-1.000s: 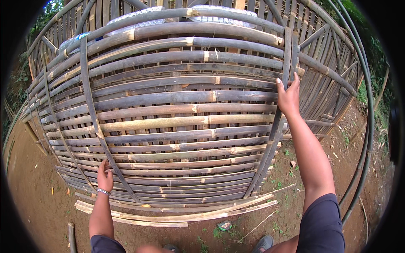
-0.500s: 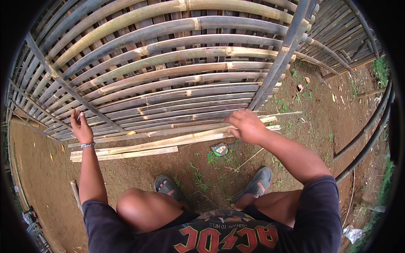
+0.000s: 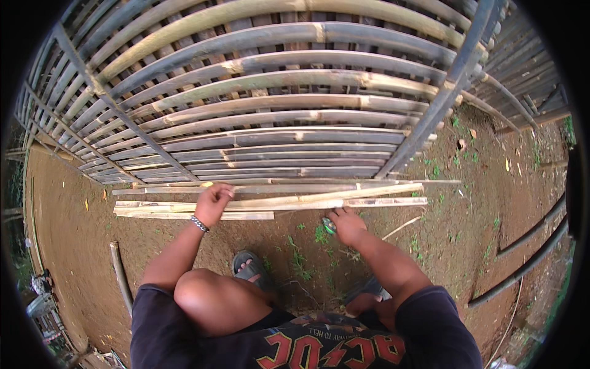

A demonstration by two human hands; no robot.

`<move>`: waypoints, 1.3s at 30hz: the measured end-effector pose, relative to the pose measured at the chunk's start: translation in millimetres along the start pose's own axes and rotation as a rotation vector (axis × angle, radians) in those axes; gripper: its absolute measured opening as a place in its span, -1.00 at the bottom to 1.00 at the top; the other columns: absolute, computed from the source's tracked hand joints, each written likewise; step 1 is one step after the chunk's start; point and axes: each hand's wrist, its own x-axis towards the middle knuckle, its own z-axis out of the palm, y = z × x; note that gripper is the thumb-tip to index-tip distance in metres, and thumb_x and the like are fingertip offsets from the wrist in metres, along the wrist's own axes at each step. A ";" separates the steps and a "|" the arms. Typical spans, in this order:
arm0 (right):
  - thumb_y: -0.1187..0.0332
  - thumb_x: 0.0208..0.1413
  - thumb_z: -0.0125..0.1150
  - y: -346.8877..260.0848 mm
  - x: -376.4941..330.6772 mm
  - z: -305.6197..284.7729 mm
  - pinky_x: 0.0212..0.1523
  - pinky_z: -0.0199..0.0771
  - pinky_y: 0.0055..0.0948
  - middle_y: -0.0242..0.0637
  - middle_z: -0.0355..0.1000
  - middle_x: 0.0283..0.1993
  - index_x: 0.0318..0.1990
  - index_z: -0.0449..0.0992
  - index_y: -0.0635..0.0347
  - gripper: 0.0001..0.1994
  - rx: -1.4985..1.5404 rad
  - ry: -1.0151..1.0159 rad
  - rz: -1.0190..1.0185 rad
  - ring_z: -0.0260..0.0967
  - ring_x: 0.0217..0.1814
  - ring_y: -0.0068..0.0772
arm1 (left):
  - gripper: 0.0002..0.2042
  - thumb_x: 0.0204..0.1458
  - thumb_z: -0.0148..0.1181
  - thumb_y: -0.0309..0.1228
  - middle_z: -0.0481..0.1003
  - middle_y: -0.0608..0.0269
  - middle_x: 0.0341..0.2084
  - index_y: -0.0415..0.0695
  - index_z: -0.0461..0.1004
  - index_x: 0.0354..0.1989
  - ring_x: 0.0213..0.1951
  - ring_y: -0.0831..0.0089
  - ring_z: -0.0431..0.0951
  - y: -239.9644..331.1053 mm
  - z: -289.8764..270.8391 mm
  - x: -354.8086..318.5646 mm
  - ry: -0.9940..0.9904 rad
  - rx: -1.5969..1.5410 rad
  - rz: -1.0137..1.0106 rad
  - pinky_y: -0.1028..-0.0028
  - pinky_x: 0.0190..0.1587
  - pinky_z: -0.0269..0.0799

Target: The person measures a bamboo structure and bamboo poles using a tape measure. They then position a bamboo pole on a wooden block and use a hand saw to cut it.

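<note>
Several pale split bamboo slats (image 3: 381, 192) lie on the dirt in front of a bamboo lattice panel (image 3: 276, 120). My left hand (image 3: 212, 203) is over the left part of the slats, its fingers curled together; what they hold, if anything, is hidden. Beside its fingertips is a small yellow thing (image 3: 207, 184), too small to name. Just below the slats, right of the middle, my right hand (image 3: 348, 226) closes over a green and black tape measure (image 3: 329, 226), which it partly covers.
Dark curved poles (image 3: 522, 264) lie at the right. A short bamboo piece (image 3: 120, 277) rests on the soil at the left. My sandalled foot (image 3: 252, 270) is close to the slats. Another slatted panel (image 3: 522, 74) stands at the far right.
My left hand has come rightward from the panel's lower left to above the slats. My right hand has left the slats' right end and moved down onto the tape measure. The view has shifted slightly.
</note>
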 end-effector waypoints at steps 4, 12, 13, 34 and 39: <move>0.08 -0.23 0.48 -30.5 -3.2 -42.9 0.24 0.33 -0.14 -0.08 0.38 0.15 0.19 0.42 0.02 -0.27 0.354 -0.014 -0.025 0.31 0.21 0.03 | -0.71 0.16 0.24 -0.29 0.63 0.21 -0.25 -0.21 0.55 -0.05 -0.15 0.47 0.60 58.3 17.3 3.1 -0.565 0.210 -0.078 0.42 -0.04 0.48; 0.15 -0.08 0.40 -106.4 16.8 -181.4 0.20 0.34 -0.19 0.01 0.32 0.14 0.26 0.26 0.15 -0.27 0.563 0.140 -0.243 0.32 0.22 0.06 | -0.56 0.12 0.30 -0.44 0.53 0.18 -0.02 -0.28 0.38 0.17 -0.11 0.56 0.57 143.9 43.6 17.9 -0.618 -0.268 0.043 0.54 0.00 0.48; 0.17 -0.07 0.40 -112.8 20.0 -194.2 0.21 0.33 -0.19 0.03 0.31 0.17 0.27 0.24 0.16 -0.27 0.595 0.212 -0.281 0.30 0.24 0.06 | -0.60 0.11 0.30 -0.49 0.53 0.20 -0.02 -0.30 0.41 0.12 -0.14 0.58 0.57 150.1 42.0 19.1 -0.494 -0.324 0.096 0.55 -0.03 0.50; 0.41 -0.19 0.34 -89.4 -89.1 -457.5 0.21 0.34 -0.19 -0.04 0.38 0.07 0.17 0.33 0.10 -0.36 -0.059 0.602 -0.069 0.36 0.17 0.03 | -0.77 0.19 0.23 -0.27 0.55 0.41 -0.45 -0.17 0.57 -0.15 -0.44 0.69 0.51 331.1 -303.7 55.2 0.812 -0.511 0.680 0.65 -0.36 0.42; 0.58 -0.22 0.16 -51.0 -120.0 -504.0 0.22 0.27 -0.29 -0.05 0.34 0.01 0.09 0.34 0.21 -0.43 -0.155 0.894 -0.082 0.33 0.12 0.04 | -0.73 0.14 0.29 -0.23 0.60 0.37 -0.36 -0.19 0.62 -0.18 -0.35 0.62 0.54 349.3 -352.3 113.4 0.954 -0.517 0.743 0.59 -0.26 0.43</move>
